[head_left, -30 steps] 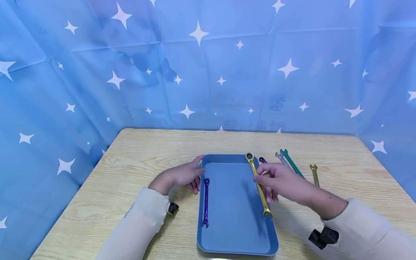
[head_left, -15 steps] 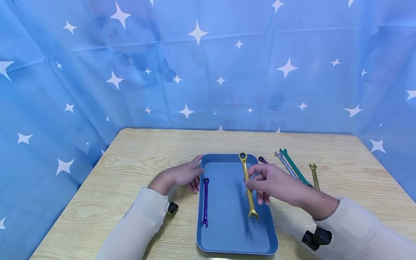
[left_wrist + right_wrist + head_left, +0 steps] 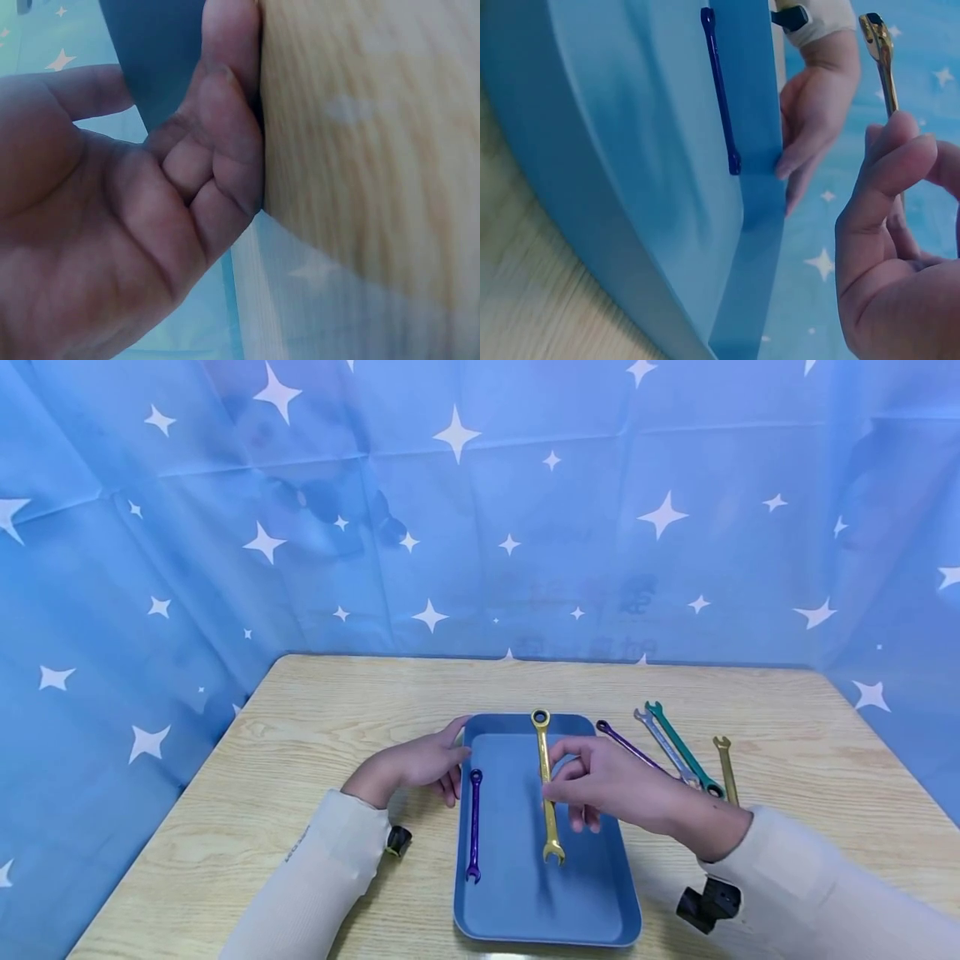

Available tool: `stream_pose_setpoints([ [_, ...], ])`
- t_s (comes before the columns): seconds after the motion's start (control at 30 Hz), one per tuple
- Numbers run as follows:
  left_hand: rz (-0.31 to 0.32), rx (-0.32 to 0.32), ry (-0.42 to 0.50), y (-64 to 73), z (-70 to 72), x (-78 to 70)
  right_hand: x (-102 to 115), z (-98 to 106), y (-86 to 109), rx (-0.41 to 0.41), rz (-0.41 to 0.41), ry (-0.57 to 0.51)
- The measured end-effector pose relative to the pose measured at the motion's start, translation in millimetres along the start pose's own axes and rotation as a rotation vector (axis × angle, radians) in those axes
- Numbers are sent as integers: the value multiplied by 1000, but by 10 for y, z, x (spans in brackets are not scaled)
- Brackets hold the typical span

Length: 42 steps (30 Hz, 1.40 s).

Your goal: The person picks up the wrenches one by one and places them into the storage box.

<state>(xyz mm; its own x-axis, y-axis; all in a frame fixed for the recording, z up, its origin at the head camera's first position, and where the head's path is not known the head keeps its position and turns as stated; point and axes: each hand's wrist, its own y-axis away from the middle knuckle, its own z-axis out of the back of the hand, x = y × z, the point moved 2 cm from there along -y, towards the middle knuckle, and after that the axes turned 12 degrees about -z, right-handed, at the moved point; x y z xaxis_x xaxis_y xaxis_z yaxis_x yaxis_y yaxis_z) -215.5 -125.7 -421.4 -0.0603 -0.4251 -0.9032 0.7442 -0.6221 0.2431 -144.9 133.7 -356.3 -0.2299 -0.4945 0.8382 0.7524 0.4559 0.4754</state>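
Observation:
My right hand (image 3: 611,783) pinches a gold combination wrench (image 3: 551,827) between thumb and fingers, its ratcheting ring end pointing away and its open end toward me. It is held above the blue tray (image 3: 517,910), casting a shadow on the tray's floor. Inside the tray, along the left wall, lies a purple wrench (image 3: 475,827). At the tray's left side my left hand (image 3: 420,763) grips the wall, thumb over the rim and the other fingers curled outside against it. The right wrist view also shows the gold wrench (image 3: 887,82) rising above my fingertips.
Right of the tray on the wooden table (image 3: 360,693) lie another purple wrench (image 3: 630,747), a silver wrench (image 3: 663,743), a green wrench (image 3: 682,750) and a second gold wrench (image 3: 726,768). A blue star-patterned cloth (image 3: 480,543) hangs behind the table.
My right hand has carried the gold wrench left, from over the tray's right wall to above its middle; the wrench has turned straighter. My left hand has stayed on the tray.

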Motion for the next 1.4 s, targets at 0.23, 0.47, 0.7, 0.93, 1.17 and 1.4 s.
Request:
stream_pose_setpoints([
  [0.23, -1, -1, 2, 5, 1, -16, 39, -93, -77, 45, -18, -41],
  [0.47, -2, 3, 8, -1, 0, -8, 38, -164, -126, 66, -36, -23],
  [0.7, -7, 1, 7, -1, -5, -12, 25, -241, -161, 72, -68, 2],
  [0.93, -8, 3, 11, 7, -10, -20, 13, -285, -202, 68, -98, 33],
  [1.17, -4, 2, 17, 3, -6, -23, 21, -306, -255, 69, -103, 68],
  [1.4, -8, 8, 21, -7, 0, -6, -6, -359, -305, 92, -134, 58],
])
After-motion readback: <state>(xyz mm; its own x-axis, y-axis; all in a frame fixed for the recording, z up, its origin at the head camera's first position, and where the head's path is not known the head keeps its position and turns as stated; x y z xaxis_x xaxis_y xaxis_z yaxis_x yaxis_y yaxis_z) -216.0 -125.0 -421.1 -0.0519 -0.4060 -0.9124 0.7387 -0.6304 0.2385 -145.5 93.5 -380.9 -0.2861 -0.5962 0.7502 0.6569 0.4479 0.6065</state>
